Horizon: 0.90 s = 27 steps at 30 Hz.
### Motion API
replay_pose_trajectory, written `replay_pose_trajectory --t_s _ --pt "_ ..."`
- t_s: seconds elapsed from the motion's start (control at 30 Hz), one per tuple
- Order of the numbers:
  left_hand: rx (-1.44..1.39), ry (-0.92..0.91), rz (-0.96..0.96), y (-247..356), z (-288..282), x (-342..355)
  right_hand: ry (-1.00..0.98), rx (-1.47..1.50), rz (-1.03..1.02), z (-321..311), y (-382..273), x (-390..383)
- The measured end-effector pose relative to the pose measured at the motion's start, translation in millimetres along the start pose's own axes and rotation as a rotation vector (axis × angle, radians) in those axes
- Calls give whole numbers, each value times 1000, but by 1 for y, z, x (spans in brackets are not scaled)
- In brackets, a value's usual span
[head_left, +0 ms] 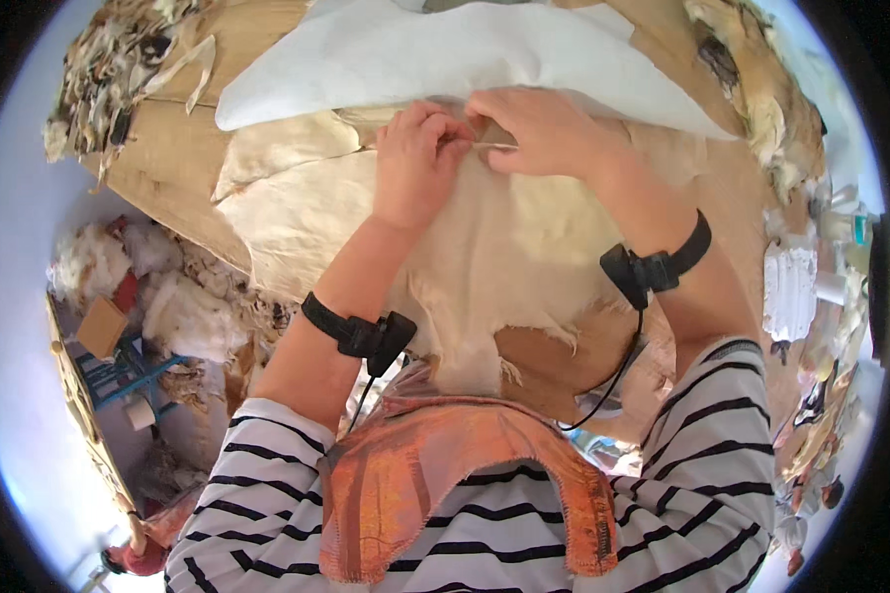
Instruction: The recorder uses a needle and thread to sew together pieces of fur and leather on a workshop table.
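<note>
A cream-coloured hide (pixel 316 217), bare side up with ragged edges, lies spread before me. At its far part, my left hand (pixel 420 163) is closed, its bent fingers pinching the skin along a raised edge. Right beside it, my right hand (pixel 549 133) curls thumb and fingers round the same edge, the fingertips of both hands nearly touching. A thin pale line runs between them; whether it is a fold of skin or a thread I cannot tell. Just beyond the hands, a large white sheet (pixel 415 59) with a curved outline overlaps the far part of the hide.
Brown cardboard (pixel 168 148) lies beneath the hide. Fur scraps (pixel 129 69) are heaped at the far left, and a furry pelt (pixel 761 109) sits at the far right. Pale fluffy fur (pixel 193 316) lies low at left. Black straps with cables (pixel 366 336) circle my forearms.
</note>
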State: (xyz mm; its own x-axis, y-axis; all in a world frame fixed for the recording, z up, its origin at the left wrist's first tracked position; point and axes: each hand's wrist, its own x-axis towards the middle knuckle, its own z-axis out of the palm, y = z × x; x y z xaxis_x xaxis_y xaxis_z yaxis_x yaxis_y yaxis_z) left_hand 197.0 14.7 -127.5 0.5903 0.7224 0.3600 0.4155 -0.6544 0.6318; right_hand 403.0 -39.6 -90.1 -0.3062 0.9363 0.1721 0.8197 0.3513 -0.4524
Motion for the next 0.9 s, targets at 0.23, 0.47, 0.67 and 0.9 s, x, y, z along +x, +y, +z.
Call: replay_pose_trajectory --t_s 0.23,0.47,0.67,0.9 --pt "-41 22 46 -2 1 3 -201 -30 36 -1 -13 10" --pt "-73 -55 2 -22 7 4 228 -421 -288 22 -19 -8" --pt "39 -51 -39 -10 3 5 617 -315 -128 -6 -67 3" --pt "-69 -126 28 2 -4 11 745 -312 -65 -4 -79 -25"
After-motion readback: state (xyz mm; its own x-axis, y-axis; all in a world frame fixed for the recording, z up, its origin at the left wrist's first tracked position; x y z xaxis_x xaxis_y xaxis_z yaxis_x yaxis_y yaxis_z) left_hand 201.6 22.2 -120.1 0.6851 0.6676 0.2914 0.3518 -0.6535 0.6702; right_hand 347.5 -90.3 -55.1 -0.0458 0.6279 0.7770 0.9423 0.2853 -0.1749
